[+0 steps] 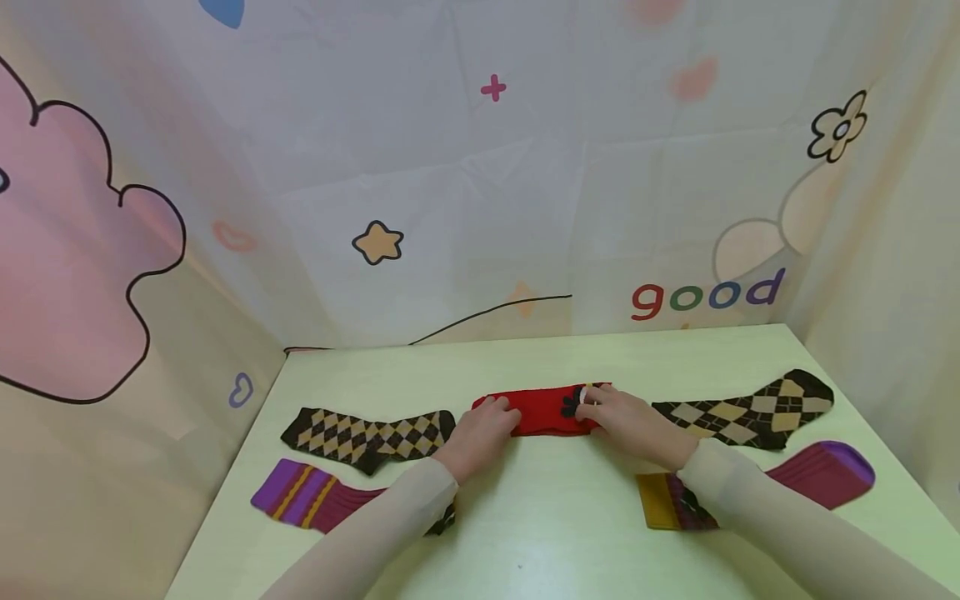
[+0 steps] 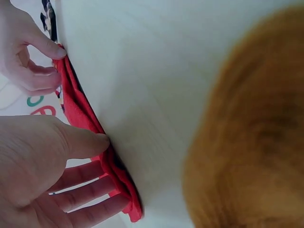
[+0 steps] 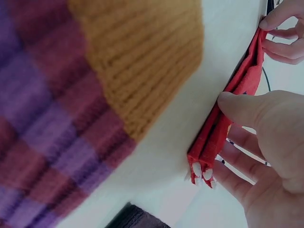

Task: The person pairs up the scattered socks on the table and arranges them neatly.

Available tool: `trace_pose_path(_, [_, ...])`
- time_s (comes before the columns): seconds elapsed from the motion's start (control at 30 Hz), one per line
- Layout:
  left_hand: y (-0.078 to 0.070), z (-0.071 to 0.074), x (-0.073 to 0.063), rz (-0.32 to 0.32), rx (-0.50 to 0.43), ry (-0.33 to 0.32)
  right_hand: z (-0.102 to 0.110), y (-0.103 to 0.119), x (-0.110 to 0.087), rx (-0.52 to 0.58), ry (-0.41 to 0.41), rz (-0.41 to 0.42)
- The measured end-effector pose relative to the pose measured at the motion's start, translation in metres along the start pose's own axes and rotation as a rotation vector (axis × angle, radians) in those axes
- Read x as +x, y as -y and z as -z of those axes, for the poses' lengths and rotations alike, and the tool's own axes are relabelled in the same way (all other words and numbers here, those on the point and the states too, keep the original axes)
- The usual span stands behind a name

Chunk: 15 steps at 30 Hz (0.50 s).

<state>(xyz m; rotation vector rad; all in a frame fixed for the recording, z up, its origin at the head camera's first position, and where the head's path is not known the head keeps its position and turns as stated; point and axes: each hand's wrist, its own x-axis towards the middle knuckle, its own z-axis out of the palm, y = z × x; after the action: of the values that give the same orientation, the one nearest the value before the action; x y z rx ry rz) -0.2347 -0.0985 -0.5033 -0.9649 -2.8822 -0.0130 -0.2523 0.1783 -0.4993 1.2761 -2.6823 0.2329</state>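
Note:
A long, flat-folded piece of red cloth lies across the middle of the table, with a black flower-like motif near its right end. My left hand holds the left end, its thumb on the near edge and its fingers on the far side. At the right end my right hand grips it the same way, partly covering the motif. Small white tufts show at that end in the right wrist view, where the folded red cloth has layers stacked along its edge.
Argyle socks lie on either side, one at left and one at right. Nearer are two purple-and-maroon socks, left and right, partly covered by my sleeves. A printed curtain hangs behind the table.

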Motion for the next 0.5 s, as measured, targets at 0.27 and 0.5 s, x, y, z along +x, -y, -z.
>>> trace_pose_path(0.27, [0.009, -0.003, 0.014, 0.050, 0.010, 0.001, -0.002, -0.009, 0.012, -0.010, -0.020, -0.020])
trace_pose_path(0.5, [0.016, -0.008, 0.026, 0.095, 0.006, 0.024, -0.005, -0.018, 0.023, -0.070, -0.023, -0.047])
